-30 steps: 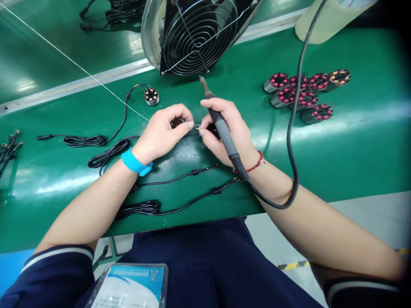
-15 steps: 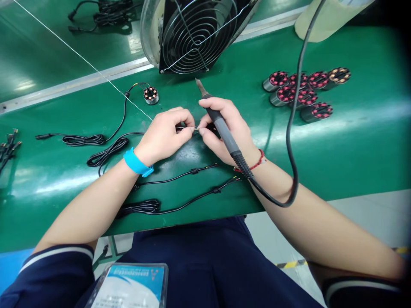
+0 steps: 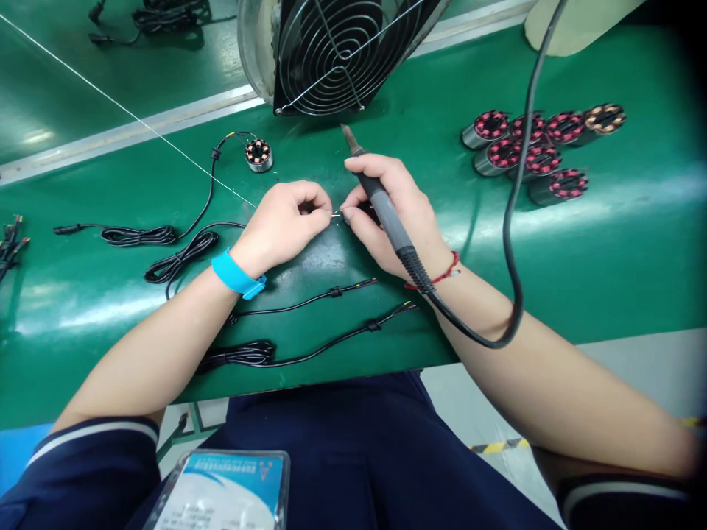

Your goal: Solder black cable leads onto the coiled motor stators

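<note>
My left hand [image 3: 284, 224], with a blue wristband, pinches the thin bare wire end [image 3: 335, 215] of a black cable on the green table [image 3: 607, 250]. My right hand [image 3: 395, 217] pinches the same wire end from the right. It also carries a black soldering iron [image 3: 381, 206] along the palm, with its tip pointing away toward the fan. The fingertips of both hands almost touch.
A wire-grilled fan [image 3: 342, 51] stands just behind the hands. Several red-topped round coil parts [image 3: 530, 151] lie at the right. One coil part with a cable [image 3: 258, 154] lies at the left. Bundled black cables [image 3: 309, 324] lie near the front edge. The iron's cord [image 3: 513, 221] loops over my right forearm.
The view has shifted slightly, and both hands sit a little closer together on the wire end. The soldering iron stays in my right hand.
</note>
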The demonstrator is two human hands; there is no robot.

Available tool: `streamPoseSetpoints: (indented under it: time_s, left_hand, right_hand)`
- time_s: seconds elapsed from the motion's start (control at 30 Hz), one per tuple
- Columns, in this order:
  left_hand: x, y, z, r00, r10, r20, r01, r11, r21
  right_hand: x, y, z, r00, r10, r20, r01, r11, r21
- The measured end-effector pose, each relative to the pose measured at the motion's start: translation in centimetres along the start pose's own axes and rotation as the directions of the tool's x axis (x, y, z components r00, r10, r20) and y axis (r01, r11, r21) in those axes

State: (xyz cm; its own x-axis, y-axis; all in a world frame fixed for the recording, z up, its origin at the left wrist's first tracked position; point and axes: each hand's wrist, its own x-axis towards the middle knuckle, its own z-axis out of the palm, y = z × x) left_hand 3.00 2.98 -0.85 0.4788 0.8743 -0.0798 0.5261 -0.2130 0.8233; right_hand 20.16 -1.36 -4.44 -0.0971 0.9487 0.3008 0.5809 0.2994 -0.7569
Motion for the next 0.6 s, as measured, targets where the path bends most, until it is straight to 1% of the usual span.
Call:
streamPoseSetpoints:
  time_s: [0.07, 0.13, 0.27, 0.37, 0.43, 0.47, 0.5, 0.57, 0.6]
  left_hand:
    - [0.0, 0.0, 0.1, 1.0, -0.015, -0.008, 0.015, 1.0, -0.009]
    - [0.0, -0.1, 0.2, 1.0, -0.024, -0.019, 0.023, 1.0, -0.01]
    - [0.0, -0.1, 0.3, 0.999, -0.027, -0.023, 0.027, 1.0, -0.004]
    - [0.1, 0.0, 0.3, 0.999, -0.038, -0.029, 0.038, 0.999, 0.001]
    - [0.1, 0.1, 0.4, 0.998, -0.047, -0.039, 0.047, 0.999, 0.004]
    - [0.1, 0.1, 0.4, 0.998, -0.051, -0.042, 0.051, 0.999, 0.006]
    - [0.1, 0.1, 0.4, 0.998, -0.054, -0.045, 0.054, 0.998, 0.008]
    - [0.1, 0.1, 0.5, 0.997, -0.055, -0.046, 0.055, 0.998, 0.012]
    - [0.1, 0.1, 0.5, 0.998, -0.051, -0.046, 0.052, 0.999, 0.015]
  right_hand:
    - [0.1, -0.2, 0.1, 1.0, 0.016, -0.016, -0.016, 1.0, 0.0]
    - [0.0, -0.5, -0.2, 0.999, 0.01, -0.037, -0.01, 1.0, 0.006]
    - [-0.8, -2.1, -2.2, 0.989, 0.076, -0.128, -0.069, 0.996, 0.058]
    - [-2.3, -3.3, -3.4, 0.981, 0.06, -0.183, -0.045, 0.995, 0.085]
    - [-3.7, -3.5, -3.3, 0.96, 0.034, -0.277, -0.011, 0.996, 0.086]
    - [-4.4, -3.4, -3.1, 0.937, 0.028, -0.349, 0.0, 0.997, 0.08]
    - [-5.1, -3.1, -2.7, 0.91, 0.044, -0.411, -0.015, 0.997, 0.073]
    - [-6.3, -2.5, -2.0, 0.881, 0.071, -0.468, -0.057, 0.997, 0.044]
    - [-6.7, -2.3, -1.7, 0.88, 0.081, -0.467, -0.076, 0.997, 0.028]
